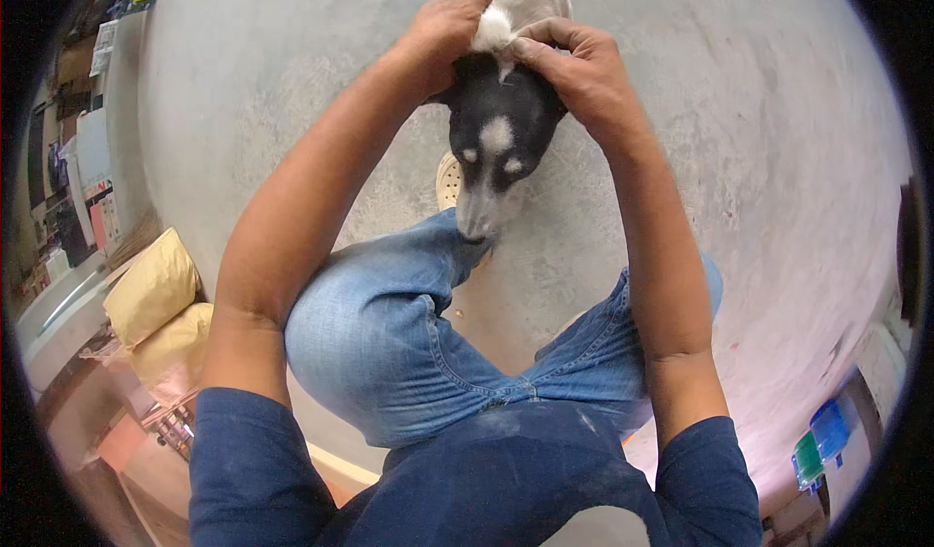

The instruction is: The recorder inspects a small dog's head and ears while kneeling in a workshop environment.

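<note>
A dog (501, 119) with a black head, a grey-white muzzle and a white neck and back is in front of me, its head bent down toward my knees. My left hand (449, 30) is closed against the side of its neck, thumb lying along the white fur and the other fingers mostly hidden. Opposite it, my right hand (576, 66) pinches a fold of white neck fur (504, 53) between thumb and forefinger. Both arms reach forward around the dog's head. Its muzzle hangs just above my left leg in blue jeans (379, 323).
A grey concrete floor (769, 158) surrounds the dog. A cream perforated clog (449, 179) shows beside its muzzle. At left lie yellow bags (154, 289) near cluttered shelves (83, 173). Blue and green packets (825, 435) are at lower right.
</note>
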### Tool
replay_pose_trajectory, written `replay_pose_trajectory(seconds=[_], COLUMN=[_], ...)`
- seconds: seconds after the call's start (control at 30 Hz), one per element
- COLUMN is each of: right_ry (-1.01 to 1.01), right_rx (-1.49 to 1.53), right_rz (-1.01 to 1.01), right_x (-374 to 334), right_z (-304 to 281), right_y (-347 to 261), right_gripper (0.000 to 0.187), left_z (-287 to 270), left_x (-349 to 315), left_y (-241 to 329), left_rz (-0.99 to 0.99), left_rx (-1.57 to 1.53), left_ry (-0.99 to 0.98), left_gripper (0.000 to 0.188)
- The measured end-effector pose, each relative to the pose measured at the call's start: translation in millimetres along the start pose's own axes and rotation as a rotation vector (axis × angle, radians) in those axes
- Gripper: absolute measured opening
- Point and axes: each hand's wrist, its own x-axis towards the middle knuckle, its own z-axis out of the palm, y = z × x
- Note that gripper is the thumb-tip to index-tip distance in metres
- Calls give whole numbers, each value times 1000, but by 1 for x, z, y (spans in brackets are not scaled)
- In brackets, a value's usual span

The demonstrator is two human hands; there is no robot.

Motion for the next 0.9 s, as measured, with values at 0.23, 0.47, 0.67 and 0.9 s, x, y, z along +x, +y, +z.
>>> replay_pose_trajectory(seconds=[0.23,0.47,0.67,0.9], right_ry=[-23,-106,-99,-66], right_rx=[226,546,661,415], right_rz=[122,118,95,24], right_x=[0,9,11,9], right_z=[-9,-21,-22,-27], right_y=[12,28,28,15], right_gripper=[23,24,23,22], left_z=[5,-16,0,-12], left_x=[-17,-35,-25,-25], left_y=[14,23,23,28], left_rz=[194,386,457,229], left_rx=[479,823,956,602], left_ry=[410,33,-65,-157], left_gripper=[60,60,48,37])
